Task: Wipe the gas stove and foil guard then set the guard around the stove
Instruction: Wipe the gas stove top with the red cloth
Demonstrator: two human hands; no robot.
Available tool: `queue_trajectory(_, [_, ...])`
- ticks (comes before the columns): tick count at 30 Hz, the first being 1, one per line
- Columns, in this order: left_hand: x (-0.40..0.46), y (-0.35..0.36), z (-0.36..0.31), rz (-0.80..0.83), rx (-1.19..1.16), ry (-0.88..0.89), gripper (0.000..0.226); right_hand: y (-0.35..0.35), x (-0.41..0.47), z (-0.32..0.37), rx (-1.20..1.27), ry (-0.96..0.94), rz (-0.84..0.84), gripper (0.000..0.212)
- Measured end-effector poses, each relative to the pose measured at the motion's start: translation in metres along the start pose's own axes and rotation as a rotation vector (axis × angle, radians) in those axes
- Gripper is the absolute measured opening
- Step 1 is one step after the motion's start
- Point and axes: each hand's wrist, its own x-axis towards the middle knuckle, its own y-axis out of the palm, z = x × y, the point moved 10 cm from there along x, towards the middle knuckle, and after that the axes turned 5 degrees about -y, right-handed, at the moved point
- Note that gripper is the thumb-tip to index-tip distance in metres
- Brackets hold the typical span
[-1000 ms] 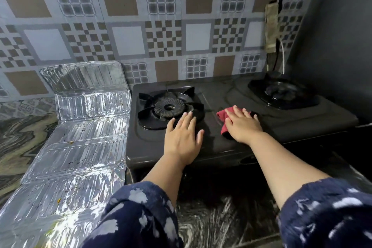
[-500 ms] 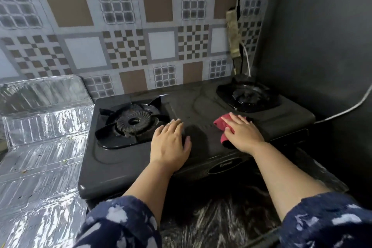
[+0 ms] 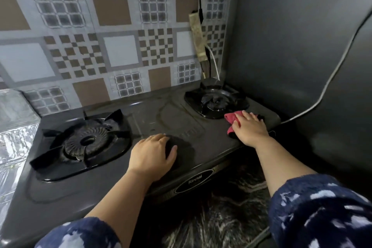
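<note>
The gas stove [image 3: 153,127], a dark 2-burner unit with the word Rinnai on its front panel, fills the middle of the head view and sits on a dark marbled counter [image 3: 221,217]. The left hand [image 3: 152,156] lies palm down on the stove top just inside the front edge, about 6 o'clock from the stove's centre, with its fingers straight, close together and flat on the surface, holding nothing. The left burner [image 3: 88,142] lies at 9 o'clock from that hand, just beside it. The right hand [image 3: 248,130] presses a red cloth [image 3: 231,121] onto the stove near its right front corner, fingers extended over the cloth rather than curled round it; the cloth shows at the 10 o'clock side of the hand and the rest of it is hidden under the palm. The right burner [image 3: 216,102] sits at 11 o'clock from that hand, and the cloth's far edge lies at its rim. The foil guard [image 3: 14,133] is at the far left edge, at 9 o'clock from the stove, lying beside the stove's left side and only partly in view. Both forearms come out of dark blue sleeves [image 3: 320,211] with white flecks. A patterned tile wall [image 3: 112,32] stands behind the stove, and a white cable [image 3: 330,78] runs across the dark panel at 3 o'clock.
</note>
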Motion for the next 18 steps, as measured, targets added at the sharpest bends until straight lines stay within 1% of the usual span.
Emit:
queue_trajectory(4, [0.003, -0.004, -0.001, -0.004, 0.008, 0.004, 0.047, -0.006, 0.013, -0.017, 0.0, 0.052, -0.003, 0.054])
queue_trajectory(7, [0.003, -0.002, 0.003, -0.039, -0.002, -0.009, 0.047, -0.009, 0.023, -0.034, 0.002, 0.086, -0.009, 0.054])
queue_trajectory(11, [0.001, 0.0, 0.008, -0.081, -0.034, -0.033, 0.067, -0.013, 0.041, -0.06, -0.004, 0.142, -0.002, 0.055])
queue_trajectory(13, [0.004, 0.0, 0.008, -0.085, -0.027, -0.045, 0.072, -0.016, 0.049, -0.066, -0.004, 0.166, 0.002, 0.055])
queue_trajectory(16, [0.007, -0.001, 0.004, -0.033, -0.011, -0.054, 0.076, -0.014, 0.047, -0.06, -0.035, 0.174, 0.03, 0.057])
queue_trajectory(18, [0.006, 0.0, 0.002, 0.005, -0.006, -0.048, 0.079, -0.009, 0.037, -0.044, -0.043, 0.158, 0.021, 0.057])
